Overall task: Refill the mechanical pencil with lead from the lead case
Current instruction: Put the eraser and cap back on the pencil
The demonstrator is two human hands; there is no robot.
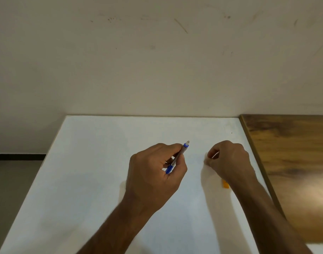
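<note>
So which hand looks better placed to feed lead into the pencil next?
Probably the right hand: its fingertips are pinched as if holding something thin, though I cannot make out lead. The left hand already grips the mechanical pencil.

White table (102,180) against scuffed cream wall (157,61) — dark wooden surface (294,162) just beside.

White table (102,180) set against scuffed cream wall (157,61); wooden surface (294,162) adjoined right, grey floor (14,180) left.
</note>
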